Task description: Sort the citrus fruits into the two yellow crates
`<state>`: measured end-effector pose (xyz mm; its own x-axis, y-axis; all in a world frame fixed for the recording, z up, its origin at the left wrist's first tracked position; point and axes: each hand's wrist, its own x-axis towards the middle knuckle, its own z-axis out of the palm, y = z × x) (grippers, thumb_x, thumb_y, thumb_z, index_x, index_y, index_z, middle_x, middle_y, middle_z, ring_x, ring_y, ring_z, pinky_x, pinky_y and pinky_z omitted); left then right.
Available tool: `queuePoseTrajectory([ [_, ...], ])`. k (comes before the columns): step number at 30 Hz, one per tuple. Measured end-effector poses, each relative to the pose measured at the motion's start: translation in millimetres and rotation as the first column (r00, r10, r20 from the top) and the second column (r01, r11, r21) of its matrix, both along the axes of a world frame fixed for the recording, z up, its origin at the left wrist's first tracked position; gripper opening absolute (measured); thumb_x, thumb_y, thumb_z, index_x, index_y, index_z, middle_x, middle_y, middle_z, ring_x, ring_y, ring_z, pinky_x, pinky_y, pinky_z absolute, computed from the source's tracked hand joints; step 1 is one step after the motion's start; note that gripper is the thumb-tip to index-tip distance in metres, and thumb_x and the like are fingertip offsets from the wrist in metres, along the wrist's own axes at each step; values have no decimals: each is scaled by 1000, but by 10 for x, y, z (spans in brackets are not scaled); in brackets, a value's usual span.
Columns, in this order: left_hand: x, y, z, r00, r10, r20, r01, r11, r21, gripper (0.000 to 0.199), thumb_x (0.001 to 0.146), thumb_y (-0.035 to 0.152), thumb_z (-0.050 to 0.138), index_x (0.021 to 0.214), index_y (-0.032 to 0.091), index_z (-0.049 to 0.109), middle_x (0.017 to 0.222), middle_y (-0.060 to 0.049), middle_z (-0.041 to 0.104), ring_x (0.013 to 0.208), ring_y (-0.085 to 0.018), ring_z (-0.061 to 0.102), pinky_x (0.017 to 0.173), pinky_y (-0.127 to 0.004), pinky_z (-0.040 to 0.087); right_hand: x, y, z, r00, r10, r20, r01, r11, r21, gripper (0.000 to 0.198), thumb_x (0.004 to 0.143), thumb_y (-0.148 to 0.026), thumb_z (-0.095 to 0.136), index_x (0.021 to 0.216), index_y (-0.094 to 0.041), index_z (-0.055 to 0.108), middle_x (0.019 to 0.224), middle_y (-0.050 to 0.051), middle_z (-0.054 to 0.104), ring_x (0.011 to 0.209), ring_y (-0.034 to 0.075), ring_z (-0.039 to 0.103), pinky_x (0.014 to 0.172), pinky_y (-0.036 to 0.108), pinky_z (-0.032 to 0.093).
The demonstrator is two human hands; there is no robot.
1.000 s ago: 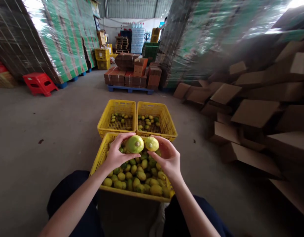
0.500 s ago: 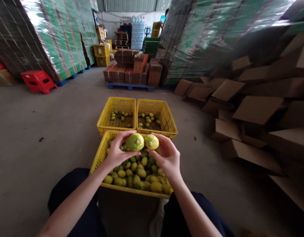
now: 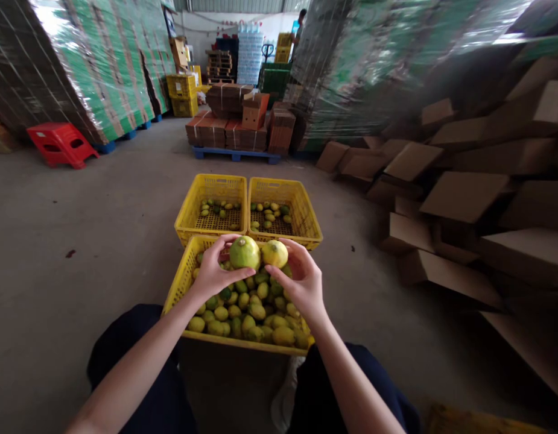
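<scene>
My left hand [image 3: 215,270] is closed around a green lemon [image 3: 245,253], its stem end tipped up. In my right hand [image 3: 304,278] a smaller yellow-green lemon [image 3: 275,254] is gripped between thumb and fingers. Both fruits are held side by side above a yellow crate [image 3: 175,295] full of green and yellow lemons [image 3: 257,311]. Beyond it stand two more yellow crates, the left one [image 3: 188,211] and the right one [image 3: 308,211], each with several lemons on its slatted bottom.
Flattened and open cardboard boxes [image 3: 464,196] are heaped on the right. Ahead, bundled cartons [image 3: 247,135] sit on a blue pallet [image 3: 236,155]. A red stool [image 3: 63,144] stands at the left near wrapped pallet stacks [image 3: 111,60]. A person [image 3: 299,27] is far back.
The lemon in my left hand has tilted, so its stem end now points more upward. The right-hand lemon has also turned slightly. The whole view has shifted a little.
</scene>
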<state>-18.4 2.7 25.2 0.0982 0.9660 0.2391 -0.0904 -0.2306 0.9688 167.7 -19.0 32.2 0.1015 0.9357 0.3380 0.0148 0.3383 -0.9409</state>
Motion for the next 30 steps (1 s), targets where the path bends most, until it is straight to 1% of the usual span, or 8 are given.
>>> queuePoseTrajectory([
  [4, -9, 26, 3, 994, -89, 66, 97, 986, -135, 53, 58, 32, 86, 106, 20, 65, 95, -5, 69, 87, -21, 64, 77, -26, 48, -23, -15, 18, 998, 61, -16, -63, 995, -83, 51, 73, -28, 76, 121, -28, 59, 98, 2, 69, 87, 20, 66, 81, 34, 53],
  [9, -20, -4, 61, 985, -169, 37, 173, 973, -156, 49, 65, 38, 81, 108, 20, 68, 99, -7, 70, 95, -25, 64, 81, -27, 49, -20, -20, 27, 989, 139, -49, -146, 973, -177, 46, 77, -35, 71, 122, -28, 61, 101, 1, 68, 81, 18, 64, 69, 30, 54],
  [13, -40, 6, 46, 984, -172, 34, 176, 964, -199, 44, 70, 44, 76, 106, 19, 70, 103, -8, 71, 99, -27, 64, 82, -29, 49, -26, -25, 35, 985, 164, -53, -172, 961, -218, 46, 77, -37, 70, 122, -30, 61, 87, -1, 65, 65, 13, 56, 55, 26, 51],
  [16, -51, 35, -15, 982, -161, 100, 184, 938, -292, 44, 70, 49, 75, 102, 18, 72, 102, -9, 72, 99, -28, 65, 82, -31, 50, -59, -28, 22, 983, 160, -90, -179, 946, -271, 42, 78, -39, 68, 117, -29, 62, 78, -2, 61, 61, 13, 53, 49, 24, 49],
  [19, -43, 58, -76, 979, -108, 172, 176, 875, -451, 48, 71, 52, 73, 104, 17, 72, 99, -10, 72, 95, -27, 66, 76, -30, 51, -107, -4, -33, 974, 155, -168, -206, 914, -349, 37, 77, -41, 67, 112, -29, 61, 72, -4, 59, 56, 13, 52, 43, 23, 46],
  [22, -16, 69, -79, 974, -70, 213, 184, 793, -581, 51, 73, 56, 69, 105, 17, 71, 93, -9, 73, 82, -23, 67, 60, -26, 51, -156, 49, -112, 946, 138, -294, -259, 867, -426, 33, 75, -41, 64, 105, -28, 58, 66, -6, 58, 44, 11, 50, 35, 22, 39],
  [25, 15, 77, -20, 969, -65, 240, 208, 740, -639, 53, 72, 57, 68, 104, 16, 70, 84, -9, 72, 65, -18, 65, 46, -22, 45, -199, 101, -171, 915, 99, -391, -301, 813, -499, 30, 72, -40, 63, 98, -27, 55, 54, -9, 54, 37, 11, 49, 29, 20, 32],
  [30, 38, 97, 28, 970, 3, 244, 184, 648, -739, 46, 75, 54, 66, 97, 14, 69, 73, -7, 69, 57, -15, 60, 44, -23, 48, -240, 158, -212, 859, 12, -512, -362, 722, -590, 28, 68, -37, 62, 92, -26, 52, 52, -9, 56, 34, 11, 51, 26, 18, 27],
])
